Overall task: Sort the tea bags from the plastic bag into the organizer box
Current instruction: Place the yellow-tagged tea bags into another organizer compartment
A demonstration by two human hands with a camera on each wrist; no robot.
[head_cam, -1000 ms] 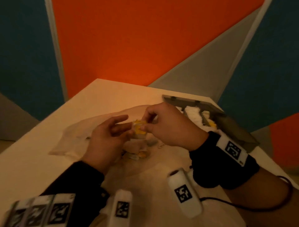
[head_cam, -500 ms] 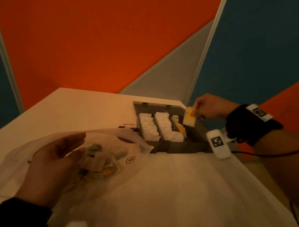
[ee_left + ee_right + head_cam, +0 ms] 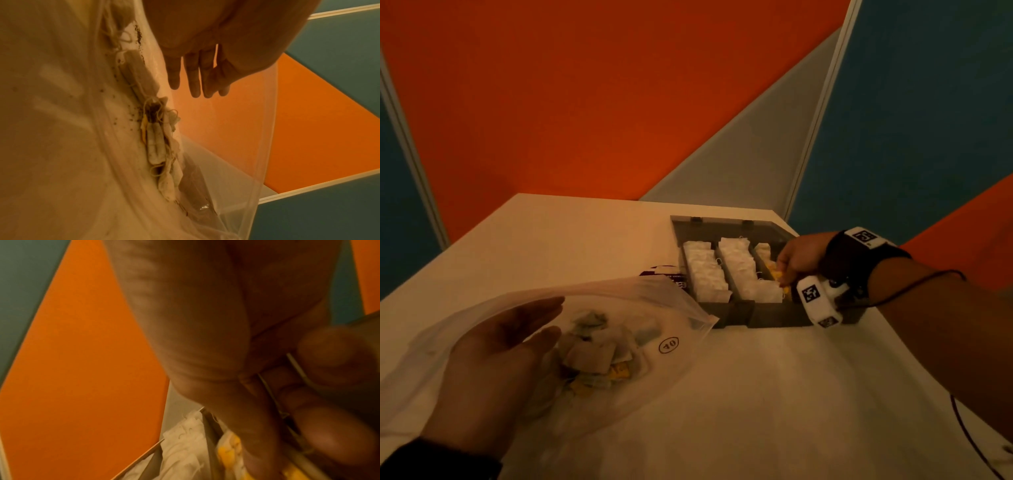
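A clear plastic bag (image 3: 671, 308) lies at the front left of the table with several loose tea bags (image 3: 592, 353) heaped inside. My left hand (image 3: 556, 317) is in the bag's mouth with straight fingers (image 3: 195, 78), next to the tea bags (image 3: 156, 146). The grey organizer box (image 3: 767, 313) stands open at the back right, with two rows of white tea bags (image 3: 705, 274). My right hand (image 3: 782, 274) reaches down into the box's right compartment and pinches a yellow-tagged tea bag (image 3: 774, 274). In the right wrist view yellow tags (image 3: 228, 451) show under the curled fingers (image 3: 329, 439).
A dark round printed thing (image 3: 664, 272) lies between the bag and the box. The white table (image 3: 756, 394) ends just behind and to the right of the box. A thin cable (image 3: 962, 428) hangs off my right forearm.
My right hand carried the yellow tea bag from in front of me to the box and lowered it into the right compartment. My left hand stays in the bag's mouth.
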